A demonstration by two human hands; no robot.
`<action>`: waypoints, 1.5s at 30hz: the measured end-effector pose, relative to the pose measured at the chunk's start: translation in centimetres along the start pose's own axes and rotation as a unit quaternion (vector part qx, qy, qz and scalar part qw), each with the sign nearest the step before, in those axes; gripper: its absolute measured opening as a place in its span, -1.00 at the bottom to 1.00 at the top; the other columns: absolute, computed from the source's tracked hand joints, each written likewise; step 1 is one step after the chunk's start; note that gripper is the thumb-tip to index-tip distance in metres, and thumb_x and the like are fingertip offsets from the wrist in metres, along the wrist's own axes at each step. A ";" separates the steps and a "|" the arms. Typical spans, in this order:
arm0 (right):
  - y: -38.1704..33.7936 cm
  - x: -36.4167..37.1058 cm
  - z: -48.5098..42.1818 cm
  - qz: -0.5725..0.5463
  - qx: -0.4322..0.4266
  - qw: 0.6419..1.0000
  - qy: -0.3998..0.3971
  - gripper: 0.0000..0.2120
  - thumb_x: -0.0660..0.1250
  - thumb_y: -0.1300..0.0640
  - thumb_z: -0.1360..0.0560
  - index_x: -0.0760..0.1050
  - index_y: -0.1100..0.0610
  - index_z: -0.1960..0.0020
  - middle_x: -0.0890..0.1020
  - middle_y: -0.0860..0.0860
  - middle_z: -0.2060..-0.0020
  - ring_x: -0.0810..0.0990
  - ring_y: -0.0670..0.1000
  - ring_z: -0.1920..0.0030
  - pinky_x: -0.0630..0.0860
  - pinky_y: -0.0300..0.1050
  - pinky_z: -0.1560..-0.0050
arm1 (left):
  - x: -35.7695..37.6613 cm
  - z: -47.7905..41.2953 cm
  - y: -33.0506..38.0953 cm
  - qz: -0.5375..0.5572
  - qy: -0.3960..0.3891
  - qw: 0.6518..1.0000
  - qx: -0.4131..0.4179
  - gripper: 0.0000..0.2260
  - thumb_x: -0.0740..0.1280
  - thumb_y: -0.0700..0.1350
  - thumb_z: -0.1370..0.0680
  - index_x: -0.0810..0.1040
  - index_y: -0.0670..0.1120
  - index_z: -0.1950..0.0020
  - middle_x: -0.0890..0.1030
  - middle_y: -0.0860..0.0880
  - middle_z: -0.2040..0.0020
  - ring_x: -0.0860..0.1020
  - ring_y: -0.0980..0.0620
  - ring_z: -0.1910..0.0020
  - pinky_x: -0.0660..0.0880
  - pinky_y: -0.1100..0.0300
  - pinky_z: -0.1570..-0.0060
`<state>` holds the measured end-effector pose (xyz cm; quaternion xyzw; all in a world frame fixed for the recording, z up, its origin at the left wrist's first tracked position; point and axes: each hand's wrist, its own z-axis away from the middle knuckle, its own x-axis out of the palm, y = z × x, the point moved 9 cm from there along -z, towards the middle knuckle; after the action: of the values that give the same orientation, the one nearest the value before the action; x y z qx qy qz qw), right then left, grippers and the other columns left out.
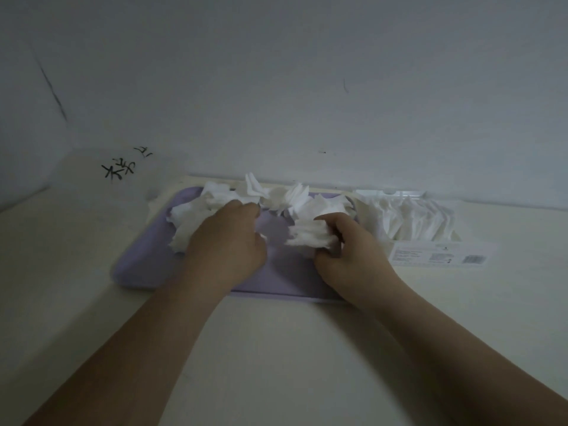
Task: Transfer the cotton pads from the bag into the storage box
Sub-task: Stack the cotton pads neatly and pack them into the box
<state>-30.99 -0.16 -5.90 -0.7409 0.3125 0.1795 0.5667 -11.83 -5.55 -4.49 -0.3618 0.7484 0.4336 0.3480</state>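
Many loose cotton pads (215, 198) lie scattered on one lilac tray (138, 269), mostly beyond and to the left of the two hands; they overlap too much to count, but they fall into roughly three groups. The left hand (227, 241) lies knuckles up over the left heap with its fingers bent down into it; whether they pinch any pads I cannot tell. The right hand (347, 256) clamps one bunch of pads (307, 236) between thumb and curled fingers, and the two hands are close but apart.

One clear storage box (396, 194) stands just right of the right hand, already holding a row of pads on edge. A pale sheet with black marks (101, 179), far left of the left hand, may be the bag; I cannot tell.

These pads look very light, soft and floppy, and a gathered bunch seems likely to fan out or shed pieces. A wide, gentle pinch across the middle of an aligned stack should hold best, rather than a corner. Everything rests on one pale table (276, 348).
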 end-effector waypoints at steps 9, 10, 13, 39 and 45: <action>0.8 0.2 0.0 -0.008 0.045 0.999 -0.029 -0.52 0.46 0.08 -0.52 0.47 0.01 -0.42 0.64 -0.09 -0.08 0.64 -0.01 -0.11 0.51 -0.15 -0.16 | 2.1 0.7 -1.0 0.069 -0.134 0.985 -0.080 -0.59 0.39 -0.16 -0.53 0.56 -0.03 -0.39 0.59 -0.04 -0.31 0.57 -0.06 -0.25 0.50 0.10 -0.26; 0.8 0.1 -0.1 -0.010 0.044 0.999 -0.029 -0.53 0.45 0.10 -0.52 0.48 0.03 -0.41 0.64 -0.09 -0.04 0.64 0.01 -0.09 0.52 -0.12 -0.16 | 2.4 0.9 -0.9 0.098 -0.161 0.978 -0.084 -0.51 0.42 -0.15 -0.52 0.51 -0.01 -0.46 0.56 0.00 -0.34 0.56 -0.02 -0.27 0.49 0.13 -0.27; 0.9 -0.1 -0.2 -0.014 0.047 0.998 -0.045 -0.56 0.41 0.15 -0.53 0.48 0.04 -0.39 0.55 -0.21 0.07 0.59 -0.02 -0.03 0.47 -0.16 -0.08 | 2.7 1.2 -0.7 0.117 -0.208 0.967 -0.093 -0.55 0.48 -0.13 -0.48 0.55 0.04 -0.37 0.60 0.11 -0.21 0.60 0.06 -0.14 0.56 0.12 -0.17; 3.6 -0.5 -1.0 -0.295 0.081 0.952 0.023 -0.59 0.41 0.44 -0.44 0.63 0.12 -0.23 0.80 0.05 0.09 0.77 0.05 0.07 0.66 0.02 -0.03 | 2.8 1.5 3.5 0.426 -0.118 0.895 -0.057 -0.93 0.42 -0.20 -0.61 0.65 -0.04 -0.04 0.75 0.05 0.18 0.55 0.23 0.39 0.47 0.31 0.35; 3.1 0.6 -0.9 -0.327 0.069 0.942 -0.027 -0.63 0.44 0.34 -0.55 0.59 0.19 -0.34 0.78 -0.02 0.09 0.74 0.01 0.03 0.65 0.02 -0.10 | 2.7 0.6 2.1 0.356 -0.034 0.932 -0.056 -0.85 0.51 -0.05 -0.51 0.64 -0.12 0.12 0.71 -0.10 0.24 0.62 -0.07 0.30 0.57 0.03 0.23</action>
<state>-32.71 -1.62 -8.25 -0.7564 0.0494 -0.0172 0.6520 -14.81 -4.87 -6.17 -0.0761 0.7901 0.5825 0.1752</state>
